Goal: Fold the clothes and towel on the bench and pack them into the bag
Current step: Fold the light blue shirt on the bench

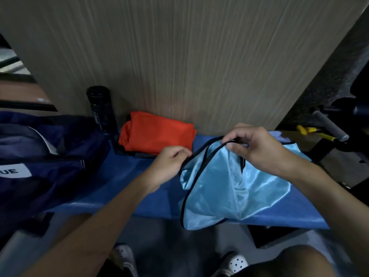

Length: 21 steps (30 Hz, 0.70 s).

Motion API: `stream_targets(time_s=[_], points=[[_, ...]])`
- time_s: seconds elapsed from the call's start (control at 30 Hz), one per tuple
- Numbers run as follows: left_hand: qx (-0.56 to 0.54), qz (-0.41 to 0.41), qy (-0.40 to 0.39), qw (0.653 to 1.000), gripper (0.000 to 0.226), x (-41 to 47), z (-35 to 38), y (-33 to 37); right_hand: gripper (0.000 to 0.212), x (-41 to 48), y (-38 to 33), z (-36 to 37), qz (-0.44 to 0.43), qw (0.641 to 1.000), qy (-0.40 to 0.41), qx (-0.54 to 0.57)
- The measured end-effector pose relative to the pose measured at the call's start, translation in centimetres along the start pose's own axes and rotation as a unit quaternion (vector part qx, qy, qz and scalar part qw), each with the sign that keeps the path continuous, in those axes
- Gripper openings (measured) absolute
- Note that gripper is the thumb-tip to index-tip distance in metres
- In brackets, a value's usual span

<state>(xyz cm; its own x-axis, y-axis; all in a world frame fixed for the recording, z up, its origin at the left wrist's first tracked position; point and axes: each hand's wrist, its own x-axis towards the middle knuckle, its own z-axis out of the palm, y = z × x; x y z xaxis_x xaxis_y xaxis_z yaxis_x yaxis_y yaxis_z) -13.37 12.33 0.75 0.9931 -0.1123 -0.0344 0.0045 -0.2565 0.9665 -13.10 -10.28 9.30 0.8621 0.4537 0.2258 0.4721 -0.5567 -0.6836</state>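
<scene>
- Satin-blue garment lies bunched on the surface, right of the folded orange piece.
- Left hand and right hand each pinch its dark trim, fingers curled.
- Best bet: draw the trim taut, flatten, then fold; bag sits left.

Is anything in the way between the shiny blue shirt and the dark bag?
Partly: the folded orange cloth lies on the bench between blue shirt and bag, by the wall. Nearer bench is bare.
</scene>
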Motion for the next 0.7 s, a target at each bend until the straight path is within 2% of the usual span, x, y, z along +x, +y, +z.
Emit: stream_targets(time_s=[0.07, 0.2, 0.37, 0.43, 0.57, 0.63, 0.7], points=[[0.04, -0.075, -0.024, 0.996, 0.031, 0.0, -0.1, -2.6, 0.026, -0.5, 0.4, -0.7, 0.001, 1.0, -0.001, 0.006], [0.089, -0.211, -0.134, 0.964, 0.022, -1.3, 0.9, -5.1, 0.03, -1.5, 1.6, -1.5, 0.009, 1.0, 0.023, 0.008], [0.076, -0.325, -0.165, 0.928, 0.039, -2.1, 2.6, -4.4, 0.029, -2.3, 2.0, -2.1, 0.012, 0.999, 0.041, 0.011], [0.062, -0.346, -0.184, 0.918, 0.044, -2.1, 2.8, -4.2, 0.028, -2.4, 2.1, -2.4, 0.012, 0.999, 0.045, 0.017], [-0.085, -0.357, -0.175, 0.913, 0.027, -2.6, 2.9, -3.9, 0.026, -2.5, 2.2, -2.9, 0.016, 0.998, 0.054, 0.023], [-0.158, -0.342, -0.144, 0.915, 0.025, -2.5, 3.1, -4.1, 0.025, -2.7, 2.1, -3.1, 0.014, 0.998, 0.063, 0.023], [-0.175, -0.287, -0.082, 0.938, 0.02, -1.9, 3.1, -4.5, 0.024, -2.8, 1.9, -3.3, 0.012, 0.997, 0.07, 0.028]])
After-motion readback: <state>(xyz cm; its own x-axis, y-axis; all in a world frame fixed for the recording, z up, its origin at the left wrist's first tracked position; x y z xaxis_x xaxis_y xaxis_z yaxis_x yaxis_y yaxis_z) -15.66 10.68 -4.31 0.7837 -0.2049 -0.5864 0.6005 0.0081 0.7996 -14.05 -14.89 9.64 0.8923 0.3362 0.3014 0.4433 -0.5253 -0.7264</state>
